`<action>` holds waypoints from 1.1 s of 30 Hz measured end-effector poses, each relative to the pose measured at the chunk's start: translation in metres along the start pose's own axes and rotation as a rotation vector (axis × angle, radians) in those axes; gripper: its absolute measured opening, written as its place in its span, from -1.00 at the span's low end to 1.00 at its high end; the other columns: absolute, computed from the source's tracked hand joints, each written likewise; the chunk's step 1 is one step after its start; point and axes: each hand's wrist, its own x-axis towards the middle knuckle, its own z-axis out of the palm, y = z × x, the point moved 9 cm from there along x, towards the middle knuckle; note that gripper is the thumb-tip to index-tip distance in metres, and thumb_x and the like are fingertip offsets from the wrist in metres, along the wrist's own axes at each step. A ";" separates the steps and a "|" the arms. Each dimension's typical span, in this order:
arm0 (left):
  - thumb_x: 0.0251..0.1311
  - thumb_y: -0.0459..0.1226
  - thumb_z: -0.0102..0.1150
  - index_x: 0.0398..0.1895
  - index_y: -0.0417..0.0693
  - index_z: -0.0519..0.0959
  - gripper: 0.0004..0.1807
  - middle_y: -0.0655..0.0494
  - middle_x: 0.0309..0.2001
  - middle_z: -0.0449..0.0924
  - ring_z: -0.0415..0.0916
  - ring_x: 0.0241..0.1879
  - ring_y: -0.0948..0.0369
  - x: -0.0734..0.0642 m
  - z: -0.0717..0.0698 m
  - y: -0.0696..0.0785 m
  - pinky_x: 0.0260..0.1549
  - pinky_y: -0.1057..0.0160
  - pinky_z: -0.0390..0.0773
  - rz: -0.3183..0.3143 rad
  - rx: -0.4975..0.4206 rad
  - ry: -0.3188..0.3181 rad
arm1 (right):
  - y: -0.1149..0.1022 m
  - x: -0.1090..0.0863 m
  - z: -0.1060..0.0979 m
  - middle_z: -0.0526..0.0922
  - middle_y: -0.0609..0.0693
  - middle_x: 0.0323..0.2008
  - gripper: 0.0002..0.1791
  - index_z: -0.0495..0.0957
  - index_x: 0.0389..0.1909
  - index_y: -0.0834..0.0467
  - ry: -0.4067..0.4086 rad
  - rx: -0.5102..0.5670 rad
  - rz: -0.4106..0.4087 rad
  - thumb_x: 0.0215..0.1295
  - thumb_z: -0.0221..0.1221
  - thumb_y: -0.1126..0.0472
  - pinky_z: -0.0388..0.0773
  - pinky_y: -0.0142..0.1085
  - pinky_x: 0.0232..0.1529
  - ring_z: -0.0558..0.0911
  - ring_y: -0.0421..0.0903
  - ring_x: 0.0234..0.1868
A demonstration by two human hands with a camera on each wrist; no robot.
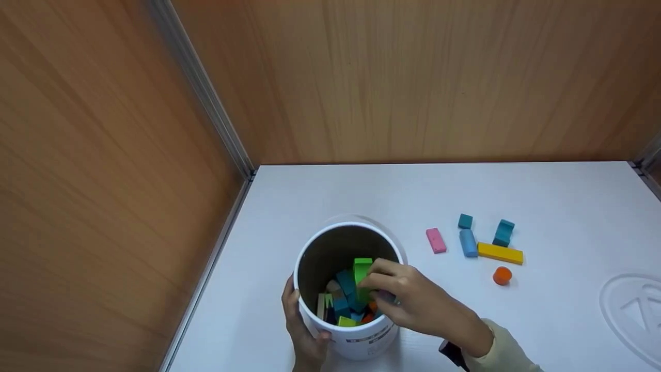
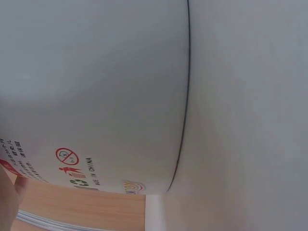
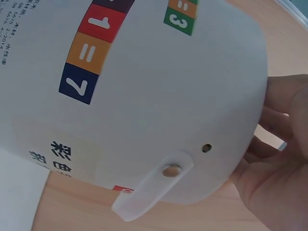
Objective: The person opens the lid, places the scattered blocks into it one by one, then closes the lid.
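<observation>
A white bucket (image 1: 361, 343) stands on the table, partly filled with coloured wooden blocks (image 1: 341, 307). My left hand (image 1: 304, 328) holds the bucket's left side near the rim, fingers along the outer wall and thumb toward the front. My right hand (image 1: 400, 292) reaches over the right side of the rim and pinches a bright green block (image 1: 362, 274), which sticks up above the other blocks. In the right wrist view the bucket wall (image 3: 159, 86) hides the blocks and the tips of the bent fingers. Printed marks on the bucket (image 2: 120, 120) fill much of the left wrist view.
Right of the bucket lie a pink block (image 1: 436, 241), a blue block (image 1: 468, 243), a small teal cube (image 1: 465, 221), a teal curved block (image 1: 503, 233), a yellow bar (image 1: 500, 253) and an orange cylinder (image 1: 502, 276). A clear round lid (image 1: 638, 315) lies far right. Wooden panels (image 1: 413, 82) stand behind and left.
</observation>
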 end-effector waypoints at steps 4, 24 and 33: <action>0.23 0.26 -0.09 0.30 -0.26 -0.01 -0.11 -0.33 0.35 0.00 0.10 0.29 -0.13 0.000 0.000 0.000 0.27 0.15 0.23 0.010 0.001 0.004 | 0.007 0.001 0.003 0.53 -0.13 -0.25 -0.74 0.63 -0.23 0.07 -0.005 0.047 0.030 0.12 0.24 0.45 0.60 -0.37 -0.14 0.55 -0.20 -0.23; 0.23 0.24 -0.05 0.33 -0.22 -0.01 -0.11 -0.33 0.36 -0.02 0.10 0.26 -0.21 0.000 0.000 0.002 0.26 0.05 0.25 -0.011 -0.034 0.003 | 0.010 0.000 0.005 0.54 -0.12 -0.28 -0.76 0.59 -0.27 0.09 0.014 0.087 0.037 0.12 0.23 0.48 0.61 -0.41 -0.21 0.53 -0.23 -0.29; 0.23 0.25 -0.06 0.32 -0.24 0.01 -0.11 -0.33 0.36 -0.02 0.10 0.28 -0.19 0.000 0.000 0.002 0.27 0.07 0.24 -0.011 -0.033 0.005 | 0.012 0.000 0.006 0.52 -0.13 -0.28 -0.75 0.59 -0.26 0.08 0.012 0.095 0.055 0.12 0.23 0.48 0.61 -0.40 -0.19 0.53 -0.22 -0.27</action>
